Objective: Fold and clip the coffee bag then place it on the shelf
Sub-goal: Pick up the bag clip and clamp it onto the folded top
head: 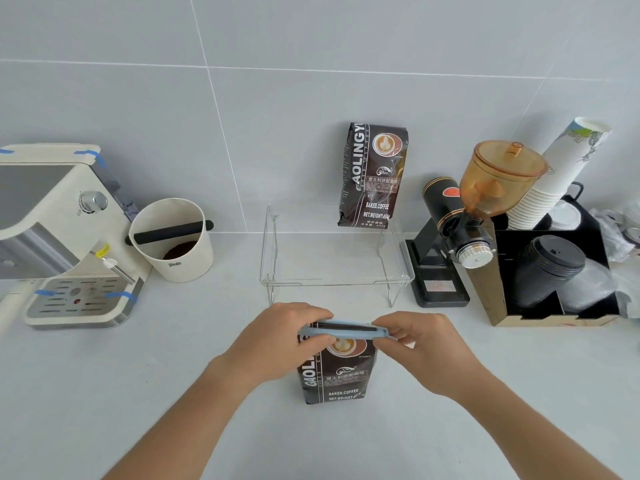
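A dark brown coffee bag (337,375) stands upright on the white counter, near the front centre. A long light-blue clip (346,330) lies across its folded top edge. My left hand (277,337) grips the clip's left end and the bag's top corner. My right hand (422,344) pinches the clip's right end. Behind the bag stands a clear acrylic shelf (277,258). A second, identical coffee bag (375,176) stands on the shelf's back right, against the wall.
An espresso machine (59,237) and a cream knock box (173,240) stand at the left. A black grinder (460,230) with an amber hopper stands right of the shelf. Beside it is a black organiser (547,320) with paper cups and lids.
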Action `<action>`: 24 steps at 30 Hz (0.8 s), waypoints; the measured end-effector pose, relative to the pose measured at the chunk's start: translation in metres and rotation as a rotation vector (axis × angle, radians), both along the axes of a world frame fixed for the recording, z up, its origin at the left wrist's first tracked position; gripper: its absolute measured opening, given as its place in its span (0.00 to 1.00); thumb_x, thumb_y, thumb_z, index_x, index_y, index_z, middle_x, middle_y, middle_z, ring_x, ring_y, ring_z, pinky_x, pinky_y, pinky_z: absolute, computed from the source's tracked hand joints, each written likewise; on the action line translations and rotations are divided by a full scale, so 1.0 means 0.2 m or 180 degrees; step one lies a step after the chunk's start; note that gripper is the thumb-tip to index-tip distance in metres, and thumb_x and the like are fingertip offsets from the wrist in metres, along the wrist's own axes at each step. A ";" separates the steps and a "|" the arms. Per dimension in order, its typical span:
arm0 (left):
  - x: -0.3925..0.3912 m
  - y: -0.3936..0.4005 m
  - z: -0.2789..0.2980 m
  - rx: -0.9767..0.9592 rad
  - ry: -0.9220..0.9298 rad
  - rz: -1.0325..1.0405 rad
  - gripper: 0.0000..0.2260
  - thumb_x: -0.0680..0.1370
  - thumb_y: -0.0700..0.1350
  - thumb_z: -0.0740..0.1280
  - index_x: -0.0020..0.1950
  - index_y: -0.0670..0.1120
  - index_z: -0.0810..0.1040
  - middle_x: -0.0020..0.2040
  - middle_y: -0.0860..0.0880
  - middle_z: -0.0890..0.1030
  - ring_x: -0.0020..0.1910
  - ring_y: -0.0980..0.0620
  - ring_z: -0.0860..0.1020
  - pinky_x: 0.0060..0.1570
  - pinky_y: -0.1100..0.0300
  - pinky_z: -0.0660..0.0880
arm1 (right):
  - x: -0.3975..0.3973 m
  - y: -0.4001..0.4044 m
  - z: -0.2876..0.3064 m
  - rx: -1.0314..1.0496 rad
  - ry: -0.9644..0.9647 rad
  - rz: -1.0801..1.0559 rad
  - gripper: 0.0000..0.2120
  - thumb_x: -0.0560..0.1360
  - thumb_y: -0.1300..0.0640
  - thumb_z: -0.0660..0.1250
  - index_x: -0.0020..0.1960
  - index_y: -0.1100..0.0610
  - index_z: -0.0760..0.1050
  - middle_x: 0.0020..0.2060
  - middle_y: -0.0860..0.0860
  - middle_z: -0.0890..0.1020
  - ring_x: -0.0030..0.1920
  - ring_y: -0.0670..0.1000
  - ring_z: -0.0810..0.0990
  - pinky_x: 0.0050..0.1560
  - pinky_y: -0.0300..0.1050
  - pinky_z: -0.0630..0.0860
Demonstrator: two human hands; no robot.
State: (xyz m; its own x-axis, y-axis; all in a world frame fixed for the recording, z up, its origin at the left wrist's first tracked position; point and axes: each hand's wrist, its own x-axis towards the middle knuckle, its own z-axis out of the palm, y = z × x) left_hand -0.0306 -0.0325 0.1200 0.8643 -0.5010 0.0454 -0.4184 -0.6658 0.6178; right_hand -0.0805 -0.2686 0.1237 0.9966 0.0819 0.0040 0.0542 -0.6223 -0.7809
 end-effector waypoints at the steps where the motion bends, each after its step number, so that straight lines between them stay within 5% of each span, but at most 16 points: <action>1: 0.00 0.02 -0.02 -0.0208 0.0192 0.0180 0.15 0.74 0.52 0.71 0.60 0.54 0.80 0.52 0.59 0.83 0.49 0.57 0.80 0.48 0.67 0.75 | 0.00 -0.01 -0.02 0.0237 0.0189 -0.0059 0.08 0.71 0.63 0.73 0.45 0.50 0.85 0.38 0.44 0.87 0.39 0.44 0.84 0.41 0.34 0.79; 5: 0.01 0.11 -0.14 -0.1543 0.1267 0.0710 0.13 0.69 0.41 0.76 0.49 0.57 0.83 0.45 0.57 0.87 0.46 0.57 0.84 0.49 0.65 0.79 | 0.01 -0.07 -0.11 0.2005 0.0924 -0.0676 0.07 0.75 0.63 0.68 0.51 0.58 0.84 0.49 0.56 0.87 0.49 0.53 0.84 0.53 0.46 0.79; 8: -0.04 0.10 -0.24 -0.2170 0.1790 0.0822 0.16 0.72 0.30 0.72 0.53 0.49 0.82 0.48 0.52 0.87 0.50 0.54 0.84 0.49 0.65 0.79 | 0.02 -0.08 -0.22 0.3414 0.1473 -0.1209 0.15 0.79 0.55 0.60 0.58 0.62 0.80 0.56 0.58 0.85 0.59 0.57 0.81 0.61 0.55 0.75; 12: -0.11 0.10 -0.38 -0.2415 0.2023 0.0859 0.20 0.70 0.29 0.72 0.58 0.46 0.80 0.53 0.51 0.86 0.55 0.52 0.83 0.56 0.60 0.79 | -0.01 -0.04 -0.33 0.3179 0.1810 -0.1020 0.14 0.80 0.57 0.59 0.60 0.58 0.80 0.61 0.57 0.82 0.62 0.56 0.79 0.65 0.55 0.72; 15: -0.15 0.09 -0.46 -0.2430 0.2124 0.0920 0.25 0.64 0.34 0.75 0.59 0.46 0.78 0.55 0.51 0.85 0.55 0.51 0.82 0.58 0.57 0.78 | -0.04 0.01 -0.37 0.2926 0.1687 -0.0652 0.13 0.79 0.60 0.61 0.55 0.56 0.83 0.54 0.52 0.85 0.57 0.52 0.81 0.68 0.53 0.70; 17: -0.17 0.08 -0.51 -0.2420 0.2155 0.1010 0.26 0.62 0.34 0.76 0.60 0.45 0.78 0.55 0.50 0.85 0.55 0.52 0.82 0.55 0.59 0.79 | -0.07 0.02 -0.39 0.2907 0.1547 -0.0492 0.12 0.75 0.51 0.68 0.54 0.56 0.84 0.52 0.50 0.86 0.56 0.50 0.81 0.68 0.54 0.69; 20: -0.21 0.08 -0.56 -0.2412 0.2225 0.1083 0.27 0.63 0.35 0.76 0.61 0.43 0.77 0.56 0.51 0.85 0.55 0.54 0.81 0.53 0.61 0.79 | -0.10 0.01 -0.45 0.2914 0.1551 -0.0392 0.30 0.60 0.40 0.78 0.56 0.56 0.83 0.54 0.48 0.85 0.57 0.47 0.80 0.68 0.55 0.69; 24: -0.24 0.07 -0.61 -0.2411 0.2186 0.1243 0.27 0.64 0.35 0.75 0.63 0.42 0.77 0.57 0.50 0.85 0.58 0.54 0.81 0.54 0.61 0.79 | -0.14 0.01 -0.51 0.2830 0.1478 -0.0262 0.19 0.71 0.60 0.70 0.62 0.55 0.79 0.61 0.51 0.82 0.64 0.51 0.77 0.69 0.53 0.69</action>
